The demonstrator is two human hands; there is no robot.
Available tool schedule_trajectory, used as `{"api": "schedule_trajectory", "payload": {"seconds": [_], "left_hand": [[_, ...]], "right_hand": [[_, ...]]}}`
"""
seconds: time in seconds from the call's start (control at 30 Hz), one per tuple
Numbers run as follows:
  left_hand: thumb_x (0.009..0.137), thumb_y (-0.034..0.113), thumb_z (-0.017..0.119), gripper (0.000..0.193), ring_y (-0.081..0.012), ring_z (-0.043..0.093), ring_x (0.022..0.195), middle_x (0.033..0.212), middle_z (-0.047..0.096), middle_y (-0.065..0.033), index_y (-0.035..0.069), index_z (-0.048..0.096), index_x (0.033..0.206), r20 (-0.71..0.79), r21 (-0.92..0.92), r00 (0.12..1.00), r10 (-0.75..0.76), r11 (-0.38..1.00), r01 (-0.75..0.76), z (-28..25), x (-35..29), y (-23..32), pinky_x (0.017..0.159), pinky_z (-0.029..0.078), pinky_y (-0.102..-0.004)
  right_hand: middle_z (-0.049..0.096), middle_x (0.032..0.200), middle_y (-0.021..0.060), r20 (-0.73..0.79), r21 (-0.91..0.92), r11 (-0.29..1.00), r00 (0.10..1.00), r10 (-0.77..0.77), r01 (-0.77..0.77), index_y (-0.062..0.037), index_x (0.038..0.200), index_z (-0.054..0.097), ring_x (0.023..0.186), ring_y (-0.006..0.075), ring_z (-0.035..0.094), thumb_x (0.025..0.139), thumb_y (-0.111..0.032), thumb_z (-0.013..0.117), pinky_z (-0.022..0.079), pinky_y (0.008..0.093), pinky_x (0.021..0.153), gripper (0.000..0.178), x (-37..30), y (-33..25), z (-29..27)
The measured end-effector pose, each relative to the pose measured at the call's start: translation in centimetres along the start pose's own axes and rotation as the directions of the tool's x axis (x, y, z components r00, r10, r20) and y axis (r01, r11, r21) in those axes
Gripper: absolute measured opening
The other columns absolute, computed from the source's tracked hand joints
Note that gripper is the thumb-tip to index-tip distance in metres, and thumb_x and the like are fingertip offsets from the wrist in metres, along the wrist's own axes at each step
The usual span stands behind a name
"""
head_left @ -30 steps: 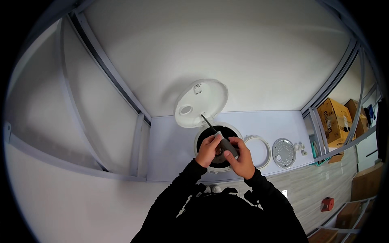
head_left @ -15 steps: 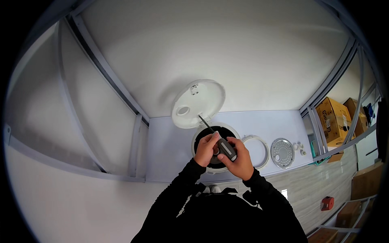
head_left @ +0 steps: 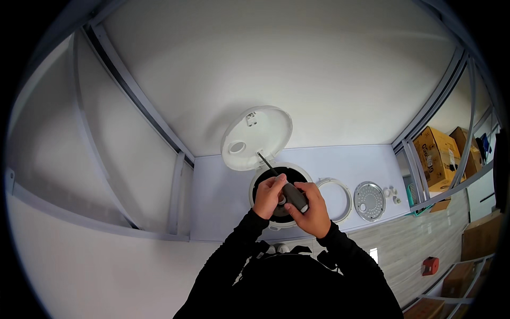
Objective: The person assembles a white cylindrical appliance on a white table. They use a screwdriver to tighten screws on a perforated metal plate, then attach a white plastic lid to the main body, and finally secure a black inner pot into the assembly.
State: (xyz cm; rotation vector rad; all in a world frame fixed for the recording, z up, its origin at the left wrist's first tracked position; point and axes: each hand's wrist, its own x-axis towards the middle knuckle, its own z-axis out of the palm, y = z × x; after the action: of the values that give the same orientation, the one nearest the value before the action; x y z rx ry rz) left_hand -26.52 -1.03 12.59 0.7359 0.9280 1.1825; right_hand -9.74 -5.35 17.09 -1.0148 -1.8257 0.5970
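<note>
A dark grey screwdriver point(head_left: 295, 196) slants over a white, rice-cooker-like appliance point(head_left: 254, 186) with a dark round inside. The shaft runs up and left, and its tip is at the inner side of the raised white lid point(head_left: 265, 133), near the hinge. My right hand point(head_left: 313, 211) is closed round the handle. My left hand point(head_left: 268, 196) is closed at the handle's front end, by the shaft, with thumb and fingers pinching there. Both hands hang over the appliance's opening and hide part of it. Whether the tip sits in a screw is too small to tell.
On the white table point(head_left: 220, 196), right of the appliance, lie a white ring point(head_left: 349, 201), a perforated metal disc point(head_left: 370, 201) and several small pale parts point(head_left: 396, 200). Metal frame posts point(head_left: 177, 191) flank the table. Cardboard boxes point(head_left: 438, 159) stand at right, and a red object point(head_left: 430, 266) is on the floor.
The screwdriver handle has rolled, so its light patch no longer shows. The lid and appliance appear slightly further left in view. Both hands keep their hold.
</note>
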Motion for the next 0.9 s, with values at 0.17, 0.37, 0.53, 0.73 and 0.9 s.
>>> {"api": "schedule_trajectory", "payload": {"seconds": [0.17, 0.37, 0.53, 0.73, 0.9], "left_hand": [[0.103, 0.039, 0.066, 0.037, -0.0026, 0.042, 0.058, 0.069, 0.048, 0.0081, 0.013, 0.059, 0.077, 0.028, -0.137, 1.0, -0.013, 0.99, 0.016, 0.0, 0.4, -0.8, 0.053, 0.033, -0.0235], [0.105, 0.041, 0.062, 0.034, -0.0036, 0.048, 0.064, 0.074, 0.053, 0.0072, 0.012, 0.064, 0.088, 0.056, 0.217, 0.995, -0.082, 0.974, 0.068, -1.0, 0.5, -0.4, 0.058, 0.037, -0.0233], [0.104, 0.041, 0.064, 0.034, -0.0033, 0.044, 0.061, 0.072, 0.05, 0.0072, 0.011, 0.064, 0.088, 0.086, 0.085, 0.995, -0.058, 0.995, 0.05, -0.4, 0.2, -0.1, 0.057, 0.036, -0.0233], [0.1, 0.037, 0.07, 0.033, -0.0038, 0.044, 0.057, 0.069, 0.049, 0.0063, 0.009, 0.064, 0.083, 0.1, -0.112, 0.992, -0.077, 0.99, 0.088, -0.4, 0.0, -0.1, 0.052, 0.034, -0.0228], [0.101, 0.04, 0.067, 0.035, -0.0037, 0.043, 0.057, 0.069, 0.048, 0.007, 0.013, 0.062, 0.08, 0.054, 0.076, 0.994, -0.093, 0.993, 0.089, 0.2, -0.2, 0.8, 0.053, 0.033, -0.023]], "right_hand": [[0.065, 0.114, 0.0219, 0.171, 0.147, 0.912, 0.918, 0.358, -0.383, 0.0012, 0.129, 0.057, 0.101, 0.039, 0.067, 0.087, -0.013, 0.078, 0.054, 0.0413, 0.085, 0.049, -0.1, -0.4, -0.8], [0.066, 0.114, 0.0206, 0.001, -0.023, 1.0, 1.0, -0.02, 0.02, 0.0012, 0.127, 0.058, 0.101, 0.0395, 0.067, 0.087, -0.011, 0.078, 0.054, 0.0412, 0.085, 0.048, 0.1, 0.1, -0.2], [0.067, 0.111, 0.0209, -0.038, -0.017, 1.0, 0.999, 0.0, -0.001, -0.0007, 0.128, 0.058, 0.096, 0.0389, 0.067, 0.089, -0.013, 0.076, 0.054, 0.0414, 0.083, 0.044, 0.3, -0.1, -0.5], [0.069, 0.099, 0.0192, 0.215, 0.167, 0.874, 0.882, 0.419, -0.456, 0.0006, 0.13, 0.056, 0.078, 0.0232, 0.069, 0.097, -0.019, 0.071, 0.054, 0.0352, 0.071, 0.041, -0.3, 0.8, -0.9], [0.069, 0.103, 0.0183, 0.039, 0.028, 0.994, 0.993, 0.109, -0.11, -0.0007, 0.129, 0.057, 0.084, 0.026, 0.069, 0.09, -0.014, 0.076, 0.055, 0.036, 0.074, 0.045, -0.2, 0.4, -0.4]]}}
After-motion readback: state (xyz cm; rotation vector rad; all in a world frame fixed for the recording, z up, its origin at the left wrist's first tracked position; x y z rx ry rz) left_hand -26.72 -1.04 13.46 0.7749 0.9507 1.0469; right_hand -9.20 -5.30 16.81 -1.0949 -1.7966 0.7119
